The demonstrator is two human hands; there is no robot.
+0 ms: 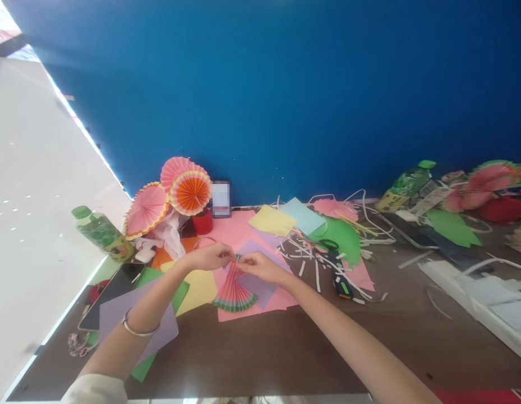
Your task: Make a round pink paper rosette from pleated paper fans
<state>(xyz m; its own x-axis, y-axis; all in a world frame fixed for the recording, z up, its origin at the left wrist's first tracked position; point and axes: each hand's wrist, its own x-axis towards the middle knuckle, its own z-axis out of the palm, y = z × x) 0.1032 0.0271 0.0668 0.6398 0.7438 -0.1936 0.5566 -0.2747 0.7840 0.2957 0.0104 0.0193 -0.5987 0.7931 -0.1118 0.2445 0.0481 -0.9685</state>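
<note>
A pleated paper fan (235,293), pink with a green and white edge, hangs spread out below my fingers. Its narrow gathered part lies between my two hands, and a small green-edged end shows above. My left hand (213,256) is closed in a pinch at the upper left of that part, fingertips against the paper. From the other side my right hand (260,266) pinches the fan at its gathered middle. Beneath the fan lie a purple sheet (266,292) and pink sheets (226,316).
Finished paper rosettes (190,192) stand at the back left beside a green-capped bottle (102,233). White paper strips (300,252), a box cutter (341,280) and a green paper piece (342,238) lie right. A tablet (111,292) rests left; a phone (407,230) lies farther right.
</note>
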